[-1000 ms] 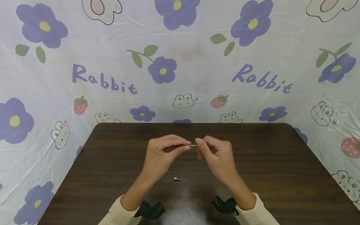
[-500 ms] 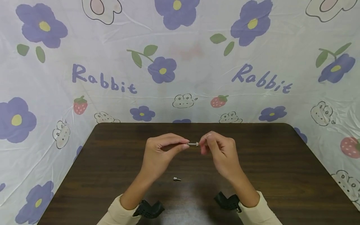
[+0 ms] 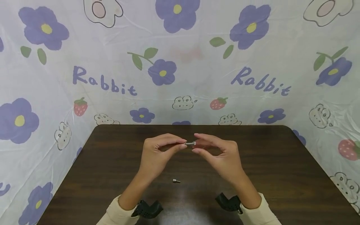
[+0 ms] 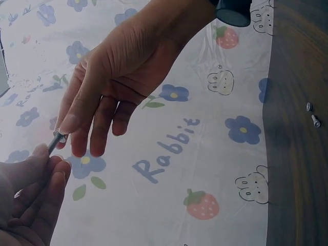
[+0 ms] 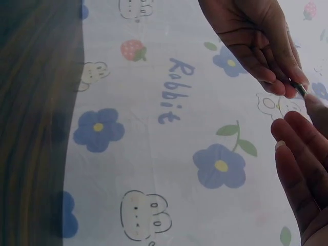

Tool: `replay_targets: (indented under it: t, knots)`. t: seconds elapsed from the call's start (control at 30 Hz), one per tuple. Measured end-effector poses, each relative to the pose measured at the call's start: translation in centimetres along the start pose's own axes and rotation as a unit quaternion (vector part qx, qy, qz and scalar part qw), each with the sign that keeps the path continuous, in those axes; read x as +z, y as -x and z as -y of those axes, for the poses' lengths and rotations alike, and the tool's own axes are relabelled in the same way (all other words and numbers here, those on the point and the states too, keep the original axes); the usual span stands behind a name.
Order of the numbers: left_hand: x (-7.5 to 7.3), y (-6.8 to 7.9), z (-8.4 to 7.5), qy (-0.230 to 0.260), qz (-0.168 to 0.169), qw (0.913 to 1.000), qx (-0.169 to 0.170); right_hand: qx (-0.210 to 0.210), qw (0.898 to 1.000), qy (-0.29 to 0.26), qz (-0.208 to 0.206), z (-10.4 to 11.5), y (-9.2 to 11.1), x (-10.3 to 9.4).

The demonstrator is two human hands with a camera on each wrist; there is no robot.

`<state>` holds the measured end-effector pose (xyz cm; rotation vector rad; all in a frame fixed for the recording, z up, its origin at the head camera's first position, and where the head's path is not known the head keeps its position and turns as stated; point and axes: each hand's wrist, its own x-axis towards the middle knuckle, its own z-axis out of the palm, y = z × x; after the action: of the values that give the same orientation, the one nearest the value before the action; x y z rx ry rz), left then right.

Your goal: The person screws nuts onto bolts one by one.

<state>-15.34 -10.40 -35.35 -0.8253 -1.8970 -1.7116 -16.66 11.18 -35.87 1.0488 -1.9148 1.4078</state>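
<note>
My left hand [image 3: 155, 156] pinches the shank of a slim metal bolt [image 3: 190, 143] between thumb and fingertips, held level above the table. The bolt's wider end points toward my right hand [image 3: 224, 156]. Around that end the right thumb and forefinger stand apart, one below and one above it. In the left wrist view the bolt [image 4: 54, 142] shows its threads, and the right thumb tip overlaps its wider end. Only a short bit of the bolt [image 5: 299, 88] shows in the right wrist view.
A short bolt [image 3: 176, 181] lies on the dark wooden table [image 3: 118, 175], nearer the body than the hands. Beside it in the left wrist view is a small round metal piece [image 4: 309, 107]. A patterned cloth [image 3: 197, 72] hangs behind the table and along its sides.
The right hand has let go of the bolt's end, moved right and spread its thumb and forefinger. The left hand has shifted slightly left, still holding the bolt.
</note>
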Motion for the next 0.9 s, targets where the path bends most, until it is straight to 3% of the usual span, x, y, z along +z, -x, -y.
replay_targets:
  t: [0.33, 0.73, 0.9]
  knots:
    - [0.25, 0.48, 0.31, -0.003, 0.002, 0.9999, -0.011, -0.015, 1.0, -0.01, -0.008, -0.22, 0.21, 0.37]
    - [0.97, 0.31, 0.42, -0.001, 0.012, 0.9997, 0.022, 0.029, 0.999, 0.012, -0.013, -0.06, 0.37, 0.51]
    - [1.0, 0.32, 0.49, -0.005, 0.005, 0.9998, 0.019, 0.035, 0.999, 0.014, -0.02, -0.08, 0.45, 0.73]
